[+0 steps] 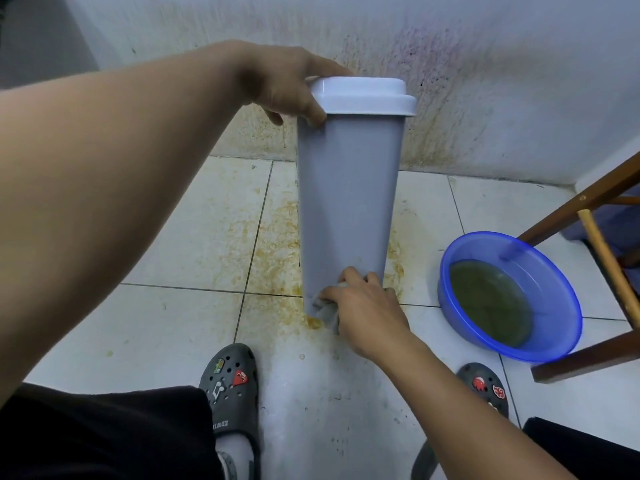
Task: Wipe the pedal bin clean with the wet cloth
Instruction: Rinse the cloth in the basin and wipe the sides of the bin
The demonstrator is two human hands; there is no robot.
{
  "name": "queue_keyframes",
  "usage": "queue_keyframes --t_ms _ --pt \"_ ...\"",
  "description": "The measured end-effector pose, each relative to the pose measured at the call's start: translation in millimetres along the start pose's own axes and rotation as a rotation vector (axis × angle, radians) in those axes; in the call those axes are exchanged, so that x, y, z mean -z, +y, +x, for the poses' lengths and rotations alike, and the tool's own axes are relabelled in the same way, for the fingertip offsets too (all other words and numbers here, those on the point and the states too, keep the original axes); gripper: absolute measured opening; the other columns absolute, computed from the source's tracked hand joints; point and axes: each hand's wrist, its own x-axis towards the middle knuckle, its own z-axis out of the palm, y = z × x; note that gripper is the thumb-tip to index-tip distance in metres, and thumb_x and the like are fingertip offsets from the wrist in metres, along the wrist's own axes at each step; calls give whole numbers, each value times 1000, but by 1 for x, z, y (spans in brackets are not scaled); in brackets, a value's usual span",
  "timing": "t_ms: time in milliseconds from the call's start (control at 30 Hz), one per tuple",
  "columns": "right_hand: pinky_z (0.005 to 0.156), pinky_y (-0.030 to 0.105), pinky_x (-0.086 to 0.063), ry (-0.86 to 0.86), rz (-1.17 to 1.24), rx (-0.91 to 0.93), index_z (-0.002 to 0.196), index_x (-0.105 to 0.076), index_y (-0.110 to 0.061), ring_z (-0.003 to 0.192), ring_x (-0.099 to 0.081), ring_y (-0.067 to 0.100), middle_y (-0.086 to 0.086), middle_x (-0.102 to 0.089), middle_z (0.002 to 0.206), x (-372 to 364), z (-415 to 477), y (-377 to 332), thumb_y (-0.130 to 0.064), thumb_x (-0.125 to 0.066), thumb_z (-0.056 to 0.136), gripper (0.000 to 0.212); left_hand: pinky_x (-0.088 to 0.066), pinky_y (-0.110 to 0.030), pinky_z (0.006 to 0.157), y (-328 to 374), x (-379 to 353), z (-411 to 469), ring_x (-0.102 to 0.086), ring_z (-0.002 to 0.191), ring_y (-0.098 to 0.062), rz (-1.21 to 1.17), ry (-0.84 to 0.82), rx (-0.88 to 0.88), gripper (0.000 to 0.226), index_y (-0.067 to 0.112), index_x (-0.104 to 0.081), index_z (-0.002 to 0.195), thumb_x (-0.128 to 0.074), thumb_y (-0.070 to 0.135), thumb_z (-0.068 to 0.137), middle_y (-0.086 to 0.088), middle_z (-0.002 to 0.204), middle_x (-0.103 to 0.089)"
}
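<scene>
A tall grey pedal bin (348, 202) with a pale lid stands upright on the tiled floor, in front of a stained wall. My left hand (280, 84) grips its upper left edge just under the lid. Down at the bin's base, my right hand (363, 306) presses a crumpled grey wet cloth (327, 311) against the lower front of the bin. Most of the cloth is hidden under my fingers. The pedal is not visible.
A blue plastic basin (568, 306) with murky greenish water sits on the floor to the right. Brown wooden furniture legs (588, 358) stand beside and behind it. Yellow-brown stains cover the tiles around the bin. My two feet in dark clogs (230, 382) are near the bottom.
</scene>
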Motion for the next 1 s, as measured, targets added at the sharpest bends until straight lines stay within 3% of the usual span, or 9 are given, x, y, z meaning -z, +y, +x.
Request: queue_keyframes --t_ms 300,433,533,633,700,767,900,1000 --pt "73 32 -42 40 183 -62 119 -60 -42 107 -36 22 -7 -38 114 0 1 19 -14 -58 89 42 -61 -52 82 3 0 1 -53 118 -31 53 4 66 80 59 -35 147 -73 22 87 4 140 -43" --pt "74 35 -47 39 178 -64 121 -60 -39 107 -35 23 -5 -37 118 -1 -4 18 -11 -60 87 44 -56 -57 89 22 -2 8 -51 117 -34 177 -13 145 80 47 -31 149 -76 32 84 0 133 -41" --pt "71 34 -45 41 157 -64 122 -58 -39 108 -36 25 -5 -35 121 -6 -9 16 -13 -62 87 44 -48 -48 98 37 -5 12 -53 114 -34 379 -5 138 83 29 -35 150 -77 46 79 -8 135 -51" --pt "69 35 -43 37 157 -66 122 -58 -37 109 -36 27 -3 -35 121 -6 -11 11 -12 -62 86 44 -53 -46 90 52 -12 15 -58 99 -37 627 21 70 65 8 -51 127 -74 44 78 -14 112 -60" --pt "68 35 -41 19 139 -58 121 -59 -36 109 -36 28 -2 -35 121 -5 -11 7 -11 -63 85 45 -54 -45 82 58 -21 17 -55 88 -37 694 52 44 47 7 -47 113 -69 34 80 -12 93 -52" --pt "68 36 -44 3 115 -54 121 -59 -36 108 -36 29 -1 -35 120 -3 -10 7 -11 -64 85 44 -53 -44 77 59 -28 18 -51 84 -37 712 89 36 40 12 -40 109 -65 25 82 -11 88 -44" --pt "71 38 -48 -16 122 -78 122 -60 -36 107 -36 29 0 -35 117 0 -6 15 -6 -64 84 49 -52 -47 78 54 -28 20 -48 86 -36 704 94 29 44 14 -35 113 -64 25 82 -5 78 -34" --pt "73 38 -46 -7 184 -116 127 -58 -38 104 -41 31 1 -38 119 -1 -5 25 -4 -58 85 54 -53 -49 82 51 -27 24 -46 88 -36 708 89 24 53 8 -40 127 -64 25 83 -6 82 -34"
